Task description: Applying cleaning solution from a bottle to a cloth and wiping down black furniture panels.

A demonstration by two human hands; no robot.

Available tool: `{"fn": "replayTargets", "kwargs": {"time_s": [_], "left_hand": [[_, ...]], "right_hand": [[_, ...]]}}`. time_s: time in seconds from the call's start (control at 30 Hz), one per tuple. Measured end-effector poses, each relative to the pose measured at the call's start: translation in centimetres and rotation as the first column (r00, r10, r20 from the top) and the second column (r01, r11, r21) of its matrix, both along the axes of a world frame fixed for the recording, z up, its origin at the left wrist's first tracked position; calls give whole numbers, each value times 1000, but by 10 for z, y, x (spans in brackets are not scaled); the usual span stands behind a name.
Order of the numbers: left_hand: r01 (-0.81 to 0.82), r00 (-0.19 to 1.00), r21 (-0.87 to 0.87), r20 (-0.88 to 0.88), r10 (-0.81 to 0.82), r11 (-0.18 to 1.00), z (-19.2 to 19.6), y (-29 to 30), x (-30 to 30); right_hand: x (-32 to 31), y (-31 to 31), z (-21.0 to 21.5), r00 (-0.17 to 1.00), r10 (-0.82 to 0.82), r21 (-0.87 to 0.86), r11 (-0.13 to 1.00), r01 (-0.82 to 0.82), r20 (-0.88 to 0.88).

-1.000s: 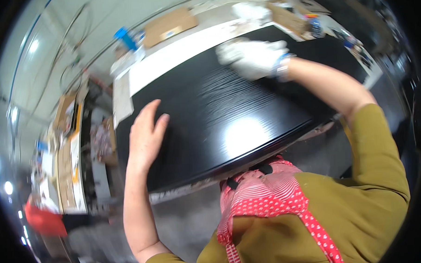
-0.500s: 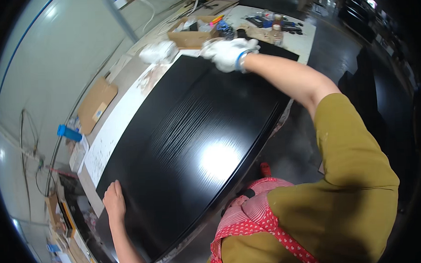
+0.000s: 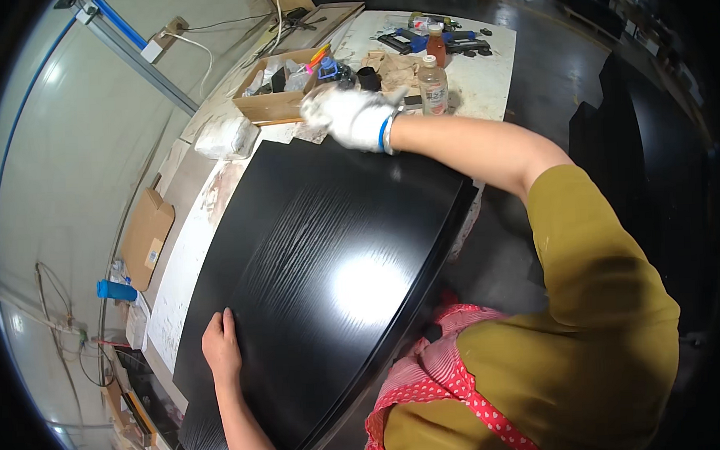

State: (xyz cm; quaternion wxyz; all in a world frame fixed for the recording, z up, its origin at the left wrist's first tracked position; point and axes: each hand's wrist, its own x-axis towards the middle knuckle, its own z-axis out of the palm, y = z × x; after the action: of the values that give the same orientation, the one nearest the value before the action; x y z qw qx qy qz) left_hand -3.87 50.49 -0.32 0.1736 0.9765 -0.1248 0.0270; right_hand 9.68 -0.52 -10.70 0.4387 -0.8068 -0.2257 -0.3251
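Observation:
A large glossy black panel with a wavy grain slopes across the table in front of me. On its near left part rests my bare left hand, fingers laid close together against the surface. My right hand wears a white glove with a blue wristband and reaches over the panel's far end. Motion smears its fingers, so I cannot tell whether they hold anything. Stepped dark edges along the far side suggest more panels lie beneath. At the lower left another grained black piece shows from under the panel.
Beyond my right hand stand an open cardboard box of small items, a clear bottle and a reddish bottle. A white wrapped bundle lies left of them. A blue bottle sits by the wall; dark panels stand at right.
My gloved right hand has swept left toward the cardboard box. My left hand sits farther in from the panel's left edge. The view has shifted, showing more of the table's far end.

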Motion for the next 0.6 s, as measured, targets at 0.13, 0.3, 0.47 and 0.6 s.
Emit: {"fn": "replayTargets", "kwargs": {"time_s": [0.13, 0.3, 0.47, 0.6], "left_hand": [[-123, 992, -8, -9, 123, 992, -11, 23, -5], [-90, 996, -69, 4, 91, 994, -14, 29, -2], [-71, 997, -73, 2, 71, 995, -17, 28, 1], [-25, 999, -100, 21, 28, 995, -17, 37, 0]], "right_hand": [[-77, 84, 90, 879, -372, -742, 670, 32, -298], [-71, -31, 104, 935, -326, -558, 806, 198, -139], [-149, 20, 126, 968, 55, -678, 723, 130, 244], [-207, -13, 110, 993, 51, -569, 822, 20, 109]]}}
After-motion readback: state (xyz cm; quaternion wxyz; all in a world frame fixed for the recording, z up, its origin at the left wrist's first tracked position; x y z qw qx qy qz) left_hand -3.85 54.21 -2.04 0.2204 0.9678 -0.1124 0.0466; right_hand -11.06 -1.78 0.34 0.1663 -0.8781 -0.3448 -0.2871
